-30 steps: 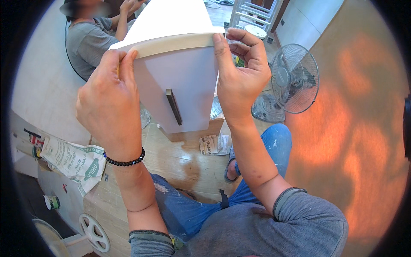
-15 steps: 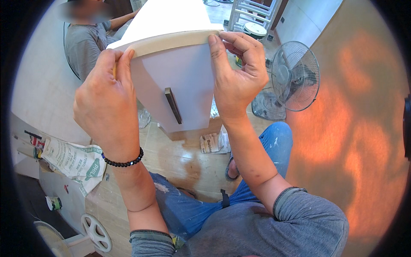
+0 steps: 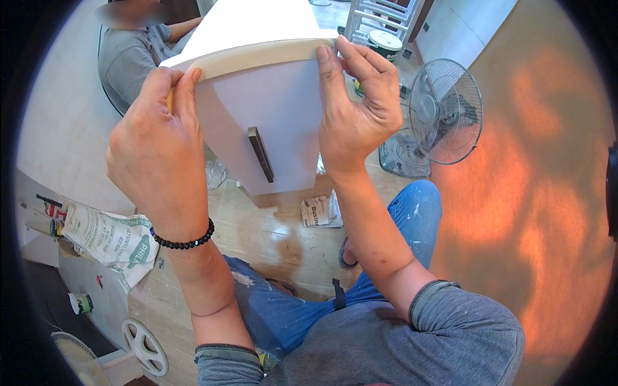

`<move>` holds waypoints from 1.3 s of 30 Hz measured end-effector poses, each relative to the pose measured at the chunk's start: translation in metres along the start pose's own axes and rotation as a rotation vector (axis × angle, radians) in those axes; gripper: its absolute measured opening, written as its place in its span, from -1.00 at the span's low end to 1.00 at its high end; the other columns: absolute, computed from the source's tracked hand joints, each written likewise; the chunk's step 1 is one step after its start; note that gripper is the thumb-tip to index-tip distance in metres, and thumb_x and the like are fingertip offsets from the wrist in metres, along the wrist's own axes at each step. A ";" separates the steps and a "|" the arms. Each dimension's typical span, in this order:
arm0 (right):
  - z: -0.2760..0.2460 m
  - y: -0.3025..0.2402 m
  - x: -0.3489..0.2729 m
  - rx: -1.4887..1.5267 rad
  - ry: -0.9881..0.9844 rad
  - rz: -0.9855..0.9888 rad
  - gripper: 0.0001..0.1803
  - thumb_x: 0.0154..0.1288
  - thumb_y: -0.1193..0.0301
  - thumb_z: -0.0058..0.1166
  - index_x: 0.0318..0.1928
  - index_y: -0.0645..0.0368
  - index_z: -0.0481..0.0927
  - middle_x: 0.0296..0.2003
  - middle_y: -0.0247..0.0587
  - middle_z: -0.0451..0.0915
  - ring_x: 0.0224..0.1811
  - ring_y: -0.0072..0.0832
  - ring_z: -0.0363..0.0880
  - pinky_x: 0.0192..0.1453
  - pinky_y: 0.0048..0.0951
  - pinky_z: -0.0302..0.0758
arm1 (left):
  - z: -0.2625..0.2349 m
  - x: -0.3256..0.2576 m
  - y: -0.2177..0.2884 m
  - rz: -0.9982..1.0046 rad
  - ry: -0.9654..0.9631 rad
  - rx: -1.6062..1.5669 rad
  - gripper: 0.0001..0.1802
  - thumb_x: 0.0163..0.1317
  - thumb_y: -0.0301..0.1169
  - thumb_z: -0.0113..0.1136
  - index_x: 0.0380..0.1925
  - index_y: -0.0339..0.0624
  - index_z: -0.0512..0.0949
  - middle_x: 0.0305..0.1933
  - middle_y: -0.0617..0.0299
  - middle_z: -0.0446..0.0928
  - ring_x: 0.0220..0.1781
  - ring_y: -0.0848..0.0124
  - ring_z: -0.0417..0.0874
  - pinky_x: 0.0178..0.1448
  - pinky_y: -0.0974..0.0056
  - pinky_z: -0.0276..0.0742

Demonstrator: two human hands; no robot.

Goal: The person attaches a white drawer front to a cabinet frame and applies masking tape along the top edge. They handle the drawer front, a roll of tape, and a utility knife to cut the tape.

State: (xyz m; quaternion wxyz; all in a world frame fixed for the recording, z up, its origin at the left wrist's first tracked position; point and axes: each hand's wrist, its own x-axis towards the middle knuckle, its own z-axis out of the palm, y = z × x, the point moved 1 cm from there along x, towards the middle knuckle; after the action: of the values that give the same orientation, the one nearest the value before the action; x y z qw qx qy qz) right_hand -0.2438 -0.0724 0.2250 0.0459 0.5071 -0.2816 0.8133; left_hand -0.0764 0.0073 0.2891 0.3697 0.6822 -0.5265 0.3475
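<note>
A white cabinet door with a dark bar handle stands upright in front of me, with a pale edge strip running along its top edge. My left hand presses on the strip at the door's left corner, fingers closed over the edge. My right hand grips the strip at the right corner, thumb and fingers pinching it against the edge. A black bead bracelet circles my left wrist.
A standing fan is on the wooden floor to the right. Another person in a grey shirt sits behind the door at upper left. A printed sack lies at left, a paint can at the back, paper scraps below the door.
Both hands have shifted slightly along the top edge strip; the right hand's fingers have pressed flatter on the right corner. The door stays in place.
</note>
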 end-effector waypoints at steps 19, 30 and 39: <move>-0.007 -0.003 0.008 0.117 -0.137 0.208 -0.85 0.40 0.47 0.35 -0.12 0.30 0.72 -0.22 -0.30 0.73 -0.17 -0.63 0.65 0.02 -0.55 0.59 | 0.000 -0.001 0.004 0.004 0.030 0.001 -0.73 0.37 -0.01 0.31 -0.30 0.10 0.75 -0.41 0.17 0.73 -0.42 0.08 0.76 -0.39 0.12 0.61; -0.009 -0.009 0.012 0.110 -0.140 0.220 -0.84 0.38 0.46 0.37 -0.14 0.31 0.73 -0.23 -0.29 0.73 -0.18 -0.62 0.65 0.01 -0.53 0.60 | -0.003 0.000 0.007 0.005 0.023 0.019 -0.75 0.38 -0.04 0.31 -0.31 0.09 0.74 -0.41 0.19 0.73 -0.41 0.09 0.76 -0.37 0.12 0.61; -0.004 -0.013 0.011 0.132 -0.084 0.263 -0.89 0.30 0.53 0.38 -0.24 0.31 0.71 -0.25 -0.22 0.71 -0.22 -0.50 0.67 -0.03 -0.46 0.59 | 0.000 0.001 0.006 0.002 0.063 0.021 -0.77 0.36 -0.05 0.32 -0.37 0.13 0.71 -0.48 0.20 0.69 -0.46 0.05 0.69 -0.40 0.09 0.57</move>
State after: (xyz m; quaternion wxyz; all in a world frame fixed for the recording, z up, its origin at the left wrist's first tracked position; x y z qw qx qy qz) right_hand -0.2480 -0.0618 0.2378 -0.1063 0.5015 -0.2934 0.8069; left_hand -0.0821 0.0063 0.2909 0.3787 0.6742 -0.5116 0.3746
